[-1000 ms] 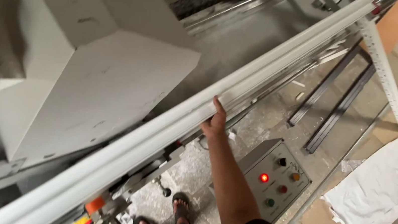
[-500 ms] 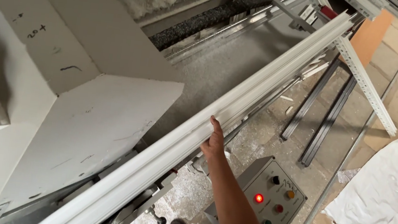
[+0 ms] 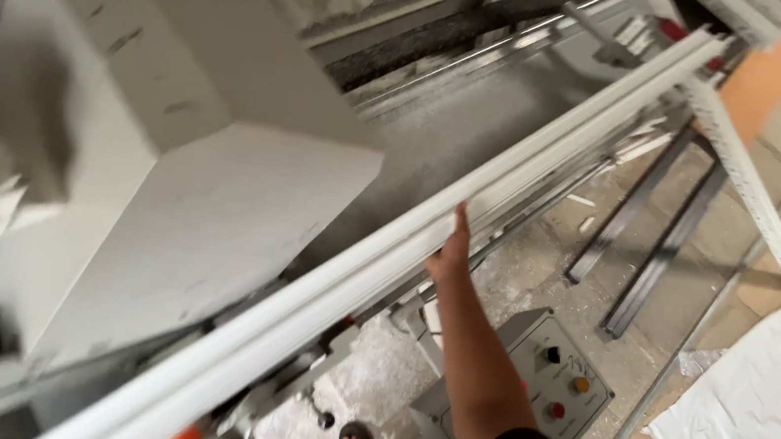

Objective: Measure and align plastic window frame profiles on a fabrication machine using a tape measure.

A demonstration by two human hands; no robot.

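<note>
1. Pressing flat, the right hand (image 3: 451,252) lays its fingers (image 3: 461,220) outstretched against the long white profile (image 3: 385,264), touching its near edge without clenching round it.
2. Running past the fingers both ways, the profile lies along the machine bench (image 3: 439,146); steady, even pressure would likely keep it seated.
3. Below the wrist sits a grey control box (image 3: 555,379).
4. No left hand shows.

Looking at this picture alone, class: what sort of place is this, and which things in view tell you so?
Probably a workshop for cutting window or door profiles: a long white profile under the right hand, a large grey machine housing, and a control box with coloured buttons on a dusty floor.
</note>
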